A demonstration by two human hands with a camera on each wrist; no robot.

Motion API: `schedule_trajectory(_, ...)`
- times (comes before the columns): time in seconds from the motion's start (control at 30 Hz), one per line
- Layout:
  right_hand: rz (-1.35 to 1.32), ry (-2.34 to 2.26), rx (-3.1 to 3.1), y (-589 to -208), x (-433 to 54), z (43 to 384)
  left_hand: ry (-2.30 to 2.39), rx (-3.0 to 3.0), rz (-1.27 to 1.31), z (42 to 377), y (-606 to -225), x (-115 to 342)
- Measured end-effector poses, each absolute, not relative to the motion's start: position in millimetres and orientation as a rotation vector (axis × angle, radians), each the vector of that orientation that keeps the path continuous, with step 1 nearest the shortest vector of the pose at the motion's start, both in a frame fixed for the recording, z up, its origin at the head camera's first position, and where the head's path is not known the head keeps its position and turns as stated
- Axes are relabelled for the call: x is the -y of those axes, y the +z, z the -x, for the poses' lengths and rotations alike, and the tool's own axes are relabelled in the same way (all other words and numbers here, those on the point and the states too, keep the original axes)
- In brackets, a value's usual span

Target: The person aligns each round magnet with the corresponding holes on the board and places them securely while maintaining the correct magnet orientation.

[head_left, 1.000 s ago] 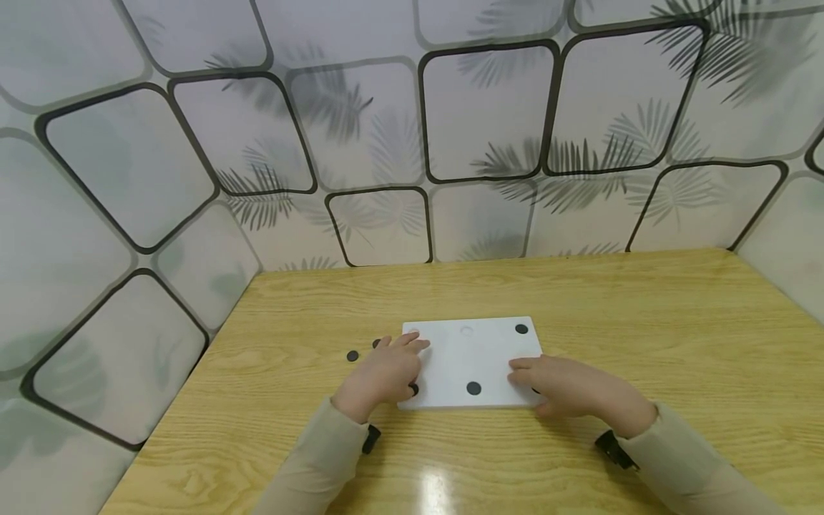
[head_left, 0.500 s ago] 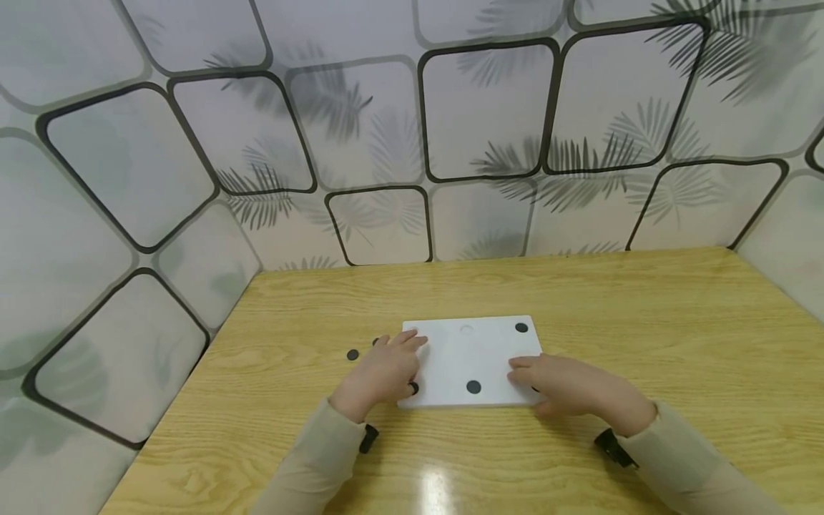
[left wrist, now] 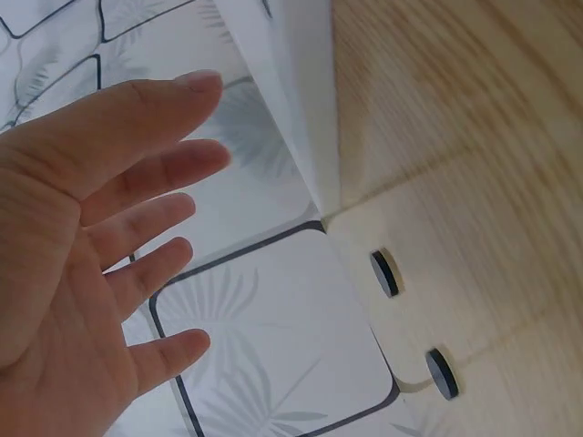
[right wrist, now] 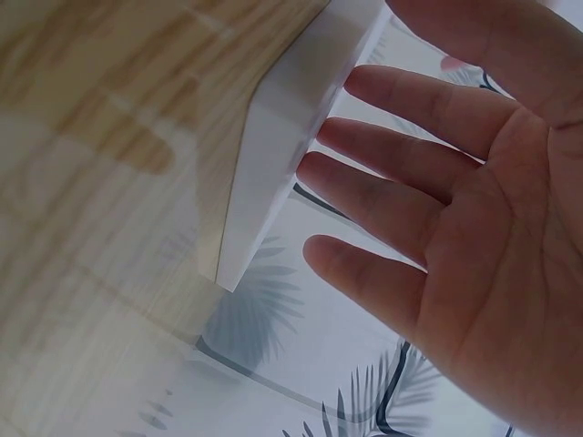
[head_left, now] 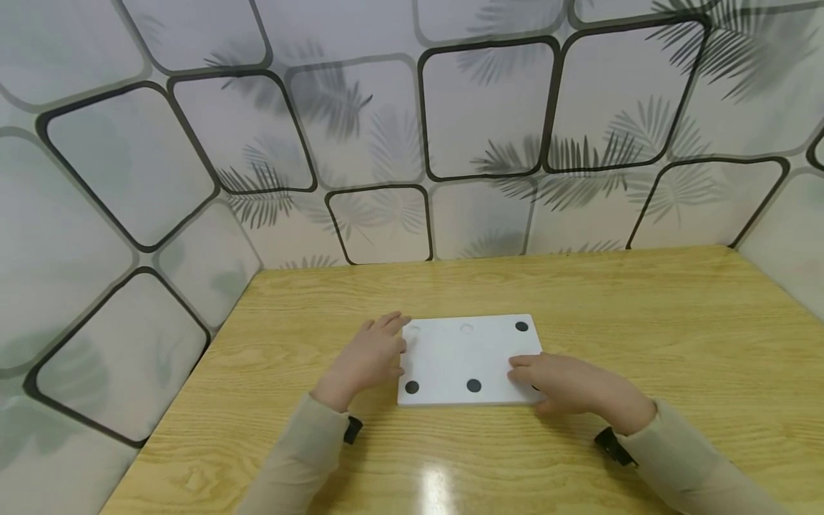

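A white rectangular board [head_left: 460,357] lies flat on the table. Black round discs sit at its far right corner, the front middle and the front left; another, at front right, is mostly covered by my right hand. Two shallow round recesses show along the far edge. My left hand [head_left: 363,357] hovers by the board's left edge, fingers spread and holding nothing. Two loose black discs, one nearer disc [left wrist: 384,273] and one farther disc [left wrist: 442,373], lie beside it, hidden in the head view. My right hand [head_left: 569,385] rests its extended fingertips on the board's right side.
The wooden table [head_left: 631,307] extends around the board on every side. Behind it and to the left stand walls [head_left: 380,129] patterned with rounded squares and leaves. Dark wrist straps show at both sleeves.
My left hand has lifted off the board's left part and moved left, uncovering the front-left disc and covering the loose discs in the head view. My right hand has stayed put.
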State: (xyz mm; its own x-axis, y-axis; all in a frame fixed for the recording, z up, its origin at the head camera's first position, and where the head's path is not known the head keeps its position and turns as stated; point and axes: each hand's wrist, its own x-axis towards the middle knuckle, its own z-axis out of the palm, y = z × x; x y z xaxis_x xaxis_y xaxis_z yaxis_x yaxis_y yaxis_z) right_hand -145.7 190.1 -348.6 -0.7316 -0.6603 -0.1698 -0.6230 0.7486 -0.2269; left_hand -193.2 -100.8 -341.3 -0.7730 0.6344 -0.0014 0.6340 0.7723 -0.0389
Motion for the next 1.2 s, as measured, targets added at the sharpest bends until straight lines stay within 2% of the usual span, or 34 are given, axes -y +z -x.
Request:
schedule_trajectory(0.63, 0.969, -0.242, -2.703, -349.2, -189.9, 146.5, -0.071, 2.95, 0.92, 200.7, -343.5, 135.7)
schedule_trajectory(1.2, 0.972, -0.237, -2.704, -349.3, -189.9, 145.9, 0.003, 3.056, 0.766, 205.9, -348.5, 162.4)
